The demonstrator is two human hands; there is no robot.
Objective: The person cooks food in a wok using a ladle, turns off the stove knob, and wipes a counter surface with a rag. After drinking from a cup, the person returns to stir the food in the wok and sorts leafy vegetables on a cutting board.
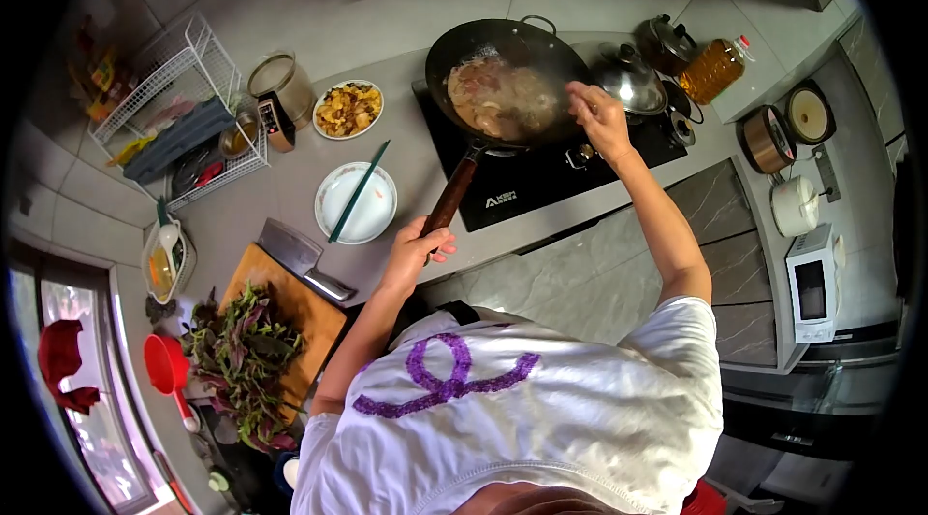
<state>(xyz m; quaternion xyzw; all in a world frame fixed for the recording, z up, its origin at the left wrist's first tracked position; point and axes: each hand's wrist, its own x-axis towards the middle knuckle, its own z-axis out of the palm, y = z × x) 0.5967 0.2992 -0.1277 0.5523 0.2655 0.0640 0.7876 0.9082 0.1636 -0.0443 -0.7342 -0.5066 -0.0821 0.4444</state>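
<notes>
My left hand (423, 241) is closed around the end of the dark wooden handle of a wok (462, 188). The black wok sits on the stove's left burner with pale and pinkish sliced meat (498, 95) in it, and light steam rises. Beside the wok's right rim is my right hand (599, 117), its fingers bent together; what they hold, if anything, I cannot make out. Left of the handle, green chopsticks (360, 191) lie across a white bowl (340, 215). Behind that stands a plate of yellow cooked food (348, 110).
A cleaver (302, 254) lies by a cutting board (314, 325) heaped with leafy greens (249, 351). Right of the wok are a lidded pan (630, 82), a pot (665, 44) and an oil bottle (715, 71). A wire rack (217, 80) stands at left, a microwave (812, 285) at right.
</notes>
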